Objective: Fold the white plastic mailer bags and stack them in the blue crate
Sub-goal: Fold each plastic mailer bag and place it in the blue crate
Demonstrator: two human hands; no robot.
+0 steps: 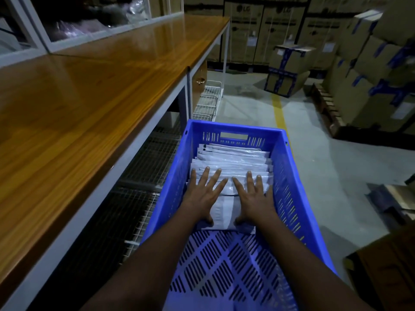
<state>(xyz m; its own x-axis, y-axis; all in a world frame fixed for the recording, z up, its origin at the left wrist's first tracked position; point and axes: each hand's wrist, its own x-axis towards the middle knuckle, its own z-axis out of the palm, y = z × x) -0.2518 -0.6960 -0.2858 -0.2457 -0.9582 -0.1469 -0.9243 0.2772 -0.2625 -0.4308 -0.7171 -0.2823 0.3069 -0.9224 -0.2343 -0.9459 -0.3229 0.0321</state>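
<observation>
Two hands, left hand (203, 194) and right hand (254, 197), fingers straight and splayed, press flat on folded white mailer bags (233, 159) in blue crate (289, 176).

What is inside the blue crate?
Folded white mailer bags fill the far half of the crate, overlapping in a row. Left hand and right hand press flat on the nearest ones. The near floor is bare slotted plastic. Whatever lies under the bags is covered.
</observation>
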